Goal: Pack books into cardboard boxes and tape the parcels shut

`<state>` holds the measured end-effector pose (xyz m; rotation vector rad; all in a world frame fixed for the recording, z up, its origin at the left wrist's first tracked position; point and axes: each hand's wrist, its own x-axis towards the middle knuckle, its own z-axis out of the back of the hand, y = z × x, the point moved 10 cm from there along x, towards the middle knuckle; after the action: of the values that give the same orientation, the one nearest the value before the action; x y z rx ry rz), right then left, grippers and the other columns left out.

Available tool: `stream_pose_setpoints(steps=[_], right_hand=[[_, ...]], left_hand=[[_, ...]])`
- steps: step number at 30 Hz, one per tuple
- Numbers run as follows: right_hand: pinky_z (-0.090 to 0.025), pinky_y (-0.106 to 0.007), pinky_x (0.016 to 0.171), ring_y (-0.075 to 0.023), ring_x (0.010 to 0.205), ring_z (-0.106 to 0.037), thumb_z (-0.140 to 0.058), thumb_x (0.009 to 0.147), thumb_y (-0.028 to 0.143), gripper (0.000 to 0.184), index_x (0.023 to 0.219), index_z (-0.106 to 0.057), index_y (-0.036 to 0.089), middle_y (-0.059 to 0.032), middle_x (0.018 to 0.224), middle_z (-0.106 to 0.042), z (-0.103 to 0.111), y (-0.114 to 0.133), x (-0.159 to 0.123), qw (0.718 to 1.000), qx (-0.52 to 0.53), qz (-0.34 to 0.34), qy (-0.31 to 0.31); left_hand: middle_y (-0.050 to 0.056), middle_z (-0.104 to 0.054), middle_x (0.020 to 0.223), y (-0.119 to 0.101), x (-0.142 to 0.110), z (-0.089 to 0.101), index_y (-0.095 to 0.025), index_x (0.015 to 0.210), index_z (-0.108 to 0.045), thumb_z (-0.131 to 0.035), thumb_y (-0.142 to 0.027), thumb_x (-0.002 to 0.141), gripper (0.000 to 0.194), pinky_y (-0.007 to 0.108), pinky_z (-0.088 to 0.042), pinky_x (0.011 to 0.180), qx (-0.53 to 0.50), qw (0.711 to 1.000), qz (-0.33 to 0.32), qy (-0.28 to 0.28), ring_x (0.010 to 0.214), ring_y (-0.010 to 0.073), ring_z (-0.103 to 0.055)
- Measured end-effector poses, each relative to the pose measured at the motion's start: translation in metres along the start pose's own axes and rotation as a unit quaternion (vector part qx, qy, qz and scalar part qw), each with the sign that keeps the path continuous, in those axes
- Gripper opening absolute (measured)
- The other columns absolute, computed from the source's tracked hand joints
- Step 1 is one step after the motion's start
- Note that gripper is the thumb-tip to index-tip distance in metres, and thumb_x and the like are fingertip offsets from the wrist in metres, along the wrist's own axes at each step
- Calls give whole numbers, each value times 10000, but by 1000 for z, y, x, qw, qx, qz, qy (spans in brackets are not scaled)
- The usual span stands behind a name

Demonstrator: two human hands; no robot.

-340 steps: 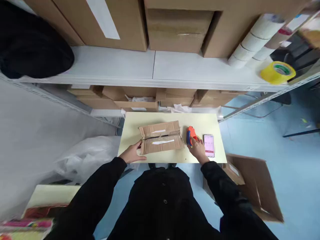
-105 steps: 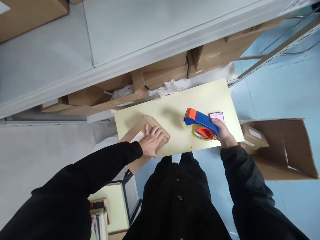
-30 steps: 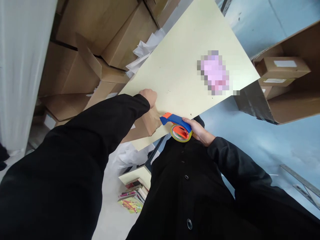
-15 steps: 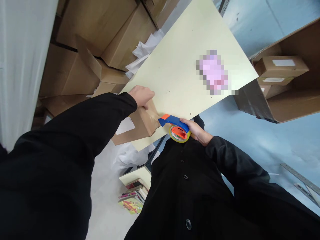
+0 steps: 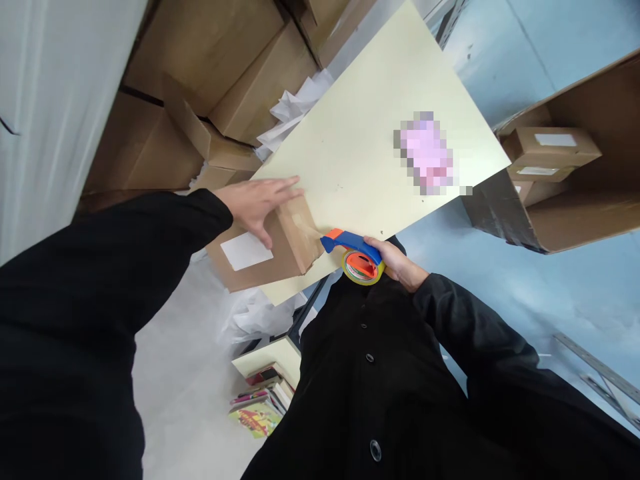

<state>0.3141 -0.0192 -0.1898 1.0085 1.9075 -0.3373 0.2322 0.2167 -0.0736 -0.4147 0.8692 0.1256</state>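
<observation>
The fingers of the left hand are spread, with the thumb apart from them and reaching over the face of a cardboard box near its white label. The hand lies over the far side of the box; how firmly it touches cannot be told. The fingers of the right hand are closed around the handle end of a blue and orange tape dispenser, partly hidden behind it. The dispenser carries a yellow-edged tape roll, and its orange tip points left at the end of the box, with a clear strip of tape between the two.

The box sits at the left near part of the pale worktop, slightly overhanging its near edge. Farther right on the worktop lies a pixelated pink object. Beyond the far left edge are crumpled white paper and open brown cartons. To the right, a large open carton holds smaller boxes. Near left, below the worktop, are white plastic and stacked books.
</observation>
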Motion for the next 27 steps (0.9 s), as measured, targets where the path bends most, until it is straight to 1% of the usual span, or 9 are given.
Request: stream_pose_setpoints(steps=[3, 6, 9, 12, 15, 17, 21, 24, 27], right_hand=[[-589, -298, 712, -185, 721, -702, -604, 850, 336, 193, 905, -690, 172, -52, 857, -753, 6, 6, 2, 1000, -6, -4, -16], [-589, -316, 726, -198, 752, -705, -594, 854, 376, 247, 932, -691, 163, -66, 897, -753, 3, 17, 3, 1000, -22, -10, -2], [-590, -327, 747, -213, 784, -707, -574, 867, 401, 265, 908, -690, 166, -69, 913, -752, -3, 38, 3, 999, -35, -5, 4], [-593, -326, 720, -215, 742, -705, -580, 866, 399, 237, 842, -674, 182, -57, 834, -751, -8, 65, 2, 998, -65, 19, -17], [-592, -315, 690, -208, 702, -699, -576, 871, 390, 226, 823, -664, 187, -49, 787, -746, -15, 84, 1, 994, -96, 40, -33], [-590, -304, 681, -200, 687, -695, -555, 886, 375, 233, 828, -666, 178, -53, 784, -747, -20, 89, 0, 993, -104, 42, -31], [-587, -296, 686, -198, 697, -698, -517, 910, 356, 263, 835, -668, 154, -75, 814, -750, -25, 89, -2, 993, -112, 27, -24], [-586, -298, 691, -198, 696, -698, -513, 916, 359, 268, 837, -661, 150, -79, 815, -748, -23, 86, -4, 994, -109, 11, -25], [-587, -305, 706, -195, 690, -692, -519, 915, 356, 259, 849, -656, 146, -82, 808, -743, -21, 82, -2, 994, -104, -11, -13]], left_hand=[[211, -76, 1571, 1, -2, -18, -143, 1513, -10, -744, -588, 519, 1313, 342, -258, 1081, -28, 1000, -3, 1, 1395, 351, -256], [231, -202, 1538, 6, -1, -24, -127, 1502, 92, -749, -576, 517, 1371, 318, -313, 1034, -55, 998, 30, -16, 1363, 340, -330], [234, -361, 1462, 11, -4, -27, -115, 1493, 126, -778, -536, 486, 1418, 321, -343, 995, -68, 995, 67, -9, 1302, 345, -415], [216, -403, 1438, 13, -8, -27, -117, 1507, 20, -797, -515, 466, 1381, 320, -321, 1012, -67, 994, 79, -17, 1286, 335, -431], [194, -374, 1468, 6, -6, -24, -131, 1458, -267, -794, -532, 473, 1187, 327, -245, 1071, -50, 997, 37, -44, 1348, 335, -340], [187, -407, 1450, 2, -2, -24, -144, 1372, -413, -795, -541, 477, 1051, 349, -196, 1095, -32, 998, 11, -51, 1367, 344, -301], [162, -520, 1352, 3, 4, -25, -192, 1343, -427, -788, -536, 510, 971, 392, -187, 1082, -10, 998, -3, -65, 1284, 335, -423], [155, -582, 1261, 6, 6, -29, -196, 1326, -438, -797, -548, 479, 985, 375, -262, 1029, -8, 999, -2, -50, 1186, 333, -511], [142, -619, 1188, 14, 4, -34, -191, 1283, -486, -795, -575, 451, 967, 355, -335, 963, -26, 999, 23, -28, 1134, 329, -541]])
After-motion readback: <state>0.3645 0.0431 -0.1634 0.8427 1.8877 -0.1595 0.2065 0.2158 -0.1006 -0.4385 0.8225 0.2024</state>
